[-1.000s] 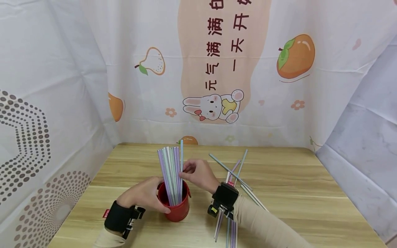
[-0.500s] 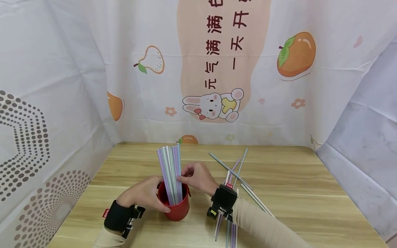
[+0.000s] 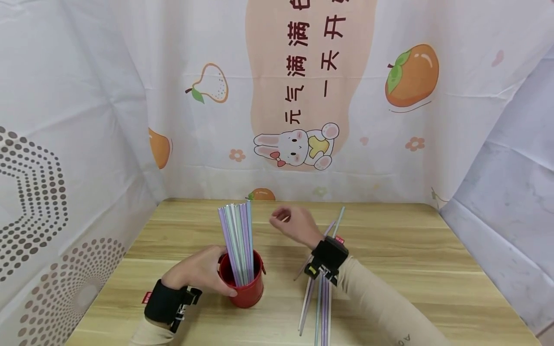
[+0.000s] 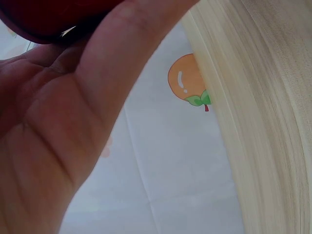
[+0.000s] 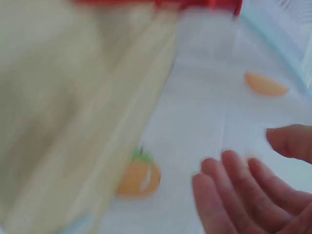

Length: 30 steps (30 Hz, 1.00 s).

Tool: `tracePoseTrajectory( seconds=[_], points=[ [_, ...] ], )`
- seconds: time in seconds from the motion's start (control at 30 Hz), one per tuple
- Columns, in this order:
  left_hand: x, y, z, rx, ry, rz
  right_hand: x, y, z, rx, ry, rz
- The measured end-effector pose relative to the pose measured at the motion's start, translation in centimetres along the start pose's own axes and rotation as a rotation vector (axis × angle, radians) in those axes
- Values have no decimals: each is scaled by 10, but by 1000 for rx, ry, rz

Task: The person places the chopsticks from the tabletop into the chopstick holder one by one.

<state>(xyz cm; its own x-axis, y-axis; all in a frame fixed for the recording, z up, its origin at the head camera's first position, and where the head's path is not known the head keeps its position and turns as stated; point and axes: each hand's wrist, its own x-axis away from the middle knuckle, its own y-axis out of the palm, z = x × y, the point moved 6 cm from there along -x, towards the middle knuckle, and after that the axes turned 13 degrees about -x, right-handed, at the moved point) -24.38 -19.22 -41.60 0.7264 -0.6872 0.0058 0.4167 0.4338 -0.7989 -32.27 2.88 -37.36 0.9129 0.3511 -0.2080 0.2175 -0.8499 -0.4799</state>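
A red bucket (image 3: 247,295) stands on the table, holding a leaning bundle of purple, green, white and blue sticks (image 3: 239,240). The left hand (image 3: 200,270) grips the bucket's left side, its thumb on the front; in the left wrist view the hand (image 4: 63,117) is against the red bucket (image 4: 53,14). Up and to the right of the bucket, the right hand (image 3: 298,225) is in the air with its fingers loosely bent and nothing in them. In the right wrist view the right hand (image 5: 253,195) has thumb and fingers apart.
Loose sticks (image 3: 324,307) lie in a crossed pile on the wooden table (image 3: 402,250), partly under the right wrist and forearm. A printed cloth (image 3: 207,125) hangs behind the table's back edge, with more cloth at both sides.
The right hand has let go of the blue stick, now among the others in the bucket, and has moved up and right. The left hand stays on the bucket.
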Motion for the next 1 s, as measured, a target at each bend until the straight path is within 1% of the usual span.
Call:
tracePoseTrajectory(
  seconds=[0.1,0.2,0.37,0.53,0.67,0.77,0.87,1.0],
  points=[
    [1,0,-1,-1,-8,0,-11,-16,13,163,0,23],
    [1,1,-2,5,-6,-2,-19,-28,27,253,7,37],
    [2,1,-3,5,-10,-2,-29,-41,51,290,48,49],
    [2,2,-4,16,-22,-4,-34,-45,70,312,107,55],
    [2,3,-4,40,-22,-10,-38,-45,82,343,110,55],
    [2,3,-3,35,-19,-12,-41,-43,92,385,120,54],
    [1,3,-2,36,-17,-13,-44,-42,101,422,157,49],
    [1,2,-1,42,-12,-15,-48,-42,106,435,196,38]
  ],
)
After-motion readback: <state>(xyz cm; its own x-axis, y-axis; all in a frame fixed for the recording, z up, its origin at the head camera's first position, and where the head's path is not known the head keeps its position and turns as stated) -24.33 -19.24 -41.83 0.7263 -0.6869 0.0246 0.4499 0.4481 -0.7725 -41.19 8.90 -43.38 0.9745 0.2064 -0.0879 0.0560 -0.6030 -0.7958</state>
